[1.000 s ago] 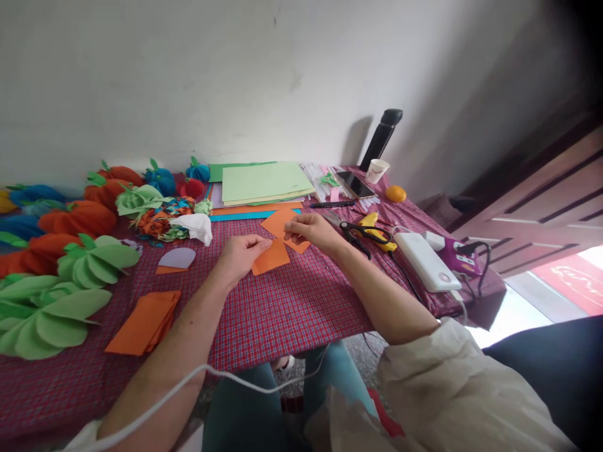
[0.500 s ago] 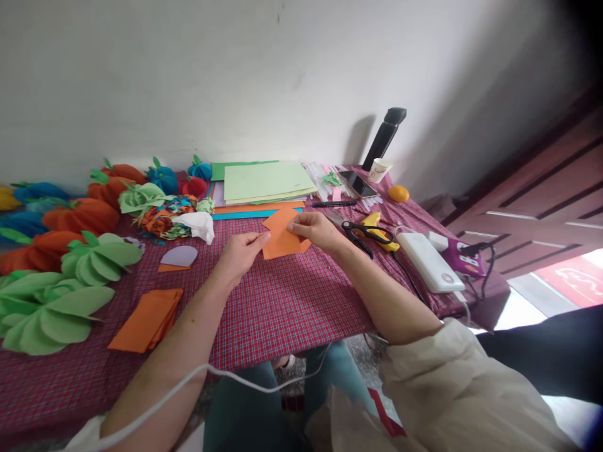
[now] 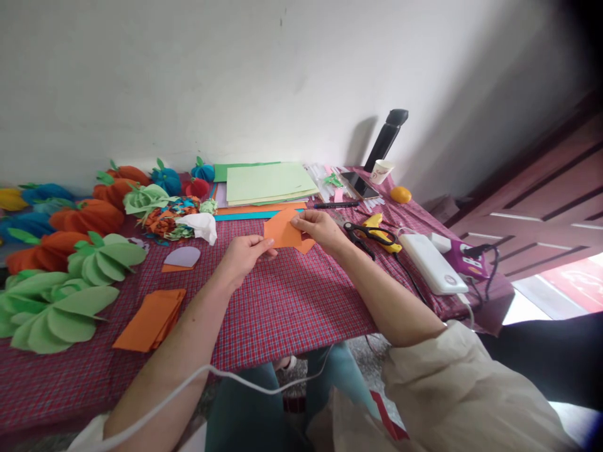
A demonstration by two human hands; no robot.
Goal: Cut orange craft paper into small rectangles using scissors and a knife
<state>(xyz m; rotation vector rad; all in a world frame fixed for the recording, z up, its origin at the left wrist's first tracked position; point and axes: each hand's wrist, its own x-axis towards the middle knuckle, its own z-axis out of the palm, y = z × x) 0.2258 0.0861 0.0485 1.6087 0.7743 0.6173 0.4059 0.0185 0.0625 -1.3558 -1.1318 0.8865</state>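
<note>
Between my two hands, just above the checked tablecloth, is a piece of orange paper (image 3: 281,230) with one corner cut away. My left hand (image 3: 247,254) pinches its left edge between thumb and fingers. At its upper right, my right hand (image 3: 318,227) grips the same paper, and another orange flap shows below those fingers. To the left of my left forearm lies a stack of orange paper pieces (image 3: 151,320). A lilac half-round paper (image 3: 183,256) rests on an orange piece nearby. Black-handled scissors (image 3: 370,233) lie to the right of my right hand.
Green paper sheets (image 3: 271,181) lie against the wall. Paper pumpkins (image 3: 87,215) and a heap of paper scraps (image 3: 172,218) crowd the left. At right are a yellow glue gun (image 3: 374,221), a white power bank (image 3: 431,263), a phone (image 3: 360,185) and a paper cup (image 3: 381,171).
The orange paper has been turned in my hands, so its lower edge now sits higher. My left hand has shifted its grip to the paper's lower left corner.
</note>
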